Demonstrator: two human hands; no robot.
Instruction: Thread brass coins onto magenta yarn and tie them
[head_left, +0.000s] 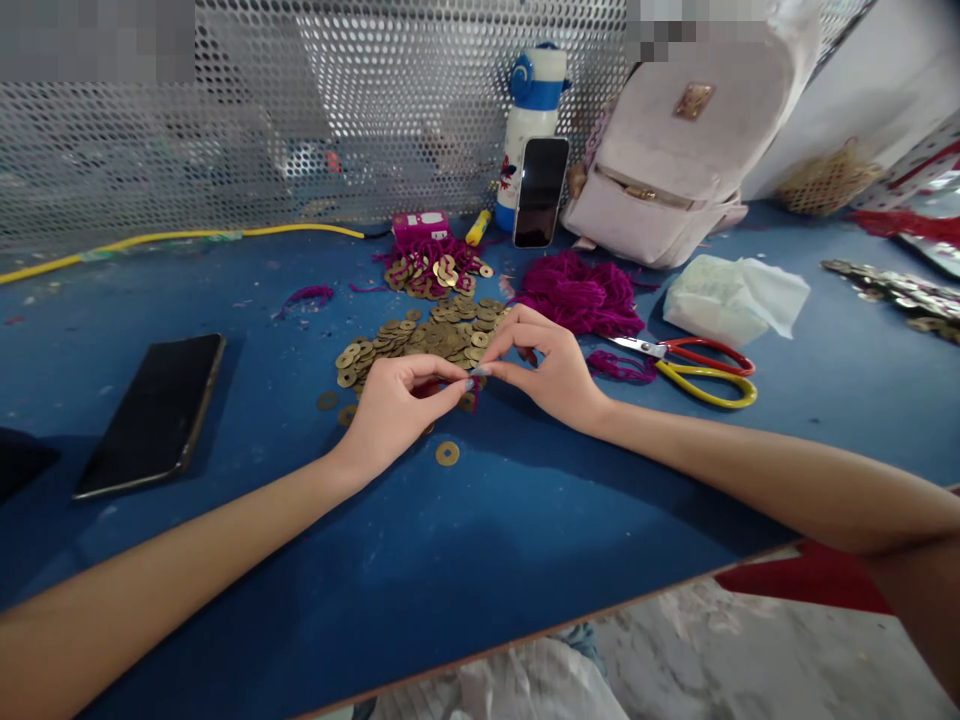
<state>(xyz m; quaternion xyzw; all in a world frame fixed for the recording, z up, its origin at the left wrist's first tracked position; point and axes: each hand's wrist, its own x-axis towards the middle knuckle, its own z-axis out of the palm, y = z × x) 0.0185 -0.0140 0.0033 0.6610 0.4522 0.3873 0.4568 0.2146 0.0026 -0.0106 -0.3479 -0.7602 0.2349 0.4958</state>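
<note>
My left hand (401, 405) and my right hand (546, 365) meet at the fingertips over the front of a pile of brass coins (446, 335). Both are closed in a pinch on a short piece of purple yarn (475, 396), whose end hangs below the fingers. Whether a coin is also between the fingertips is hidden. One square-holed coin (447, 454) lies alone just in front of my hands. Behind the pile are coins tied with purple yarn (435, 268). A larger heap of purple yarn (577, 292) lies beyond my right hand.
Scissors (705, 372) with red and yellow handles lie right of the yarn. A black phone (154, 415) lies at left; another phone (541, 190) leans on a bottle (531, 120). A pale backpack (675, 140) and a white packet (731, 298) stand at right. Perforated metal (420, 110) closes the back.
</note>
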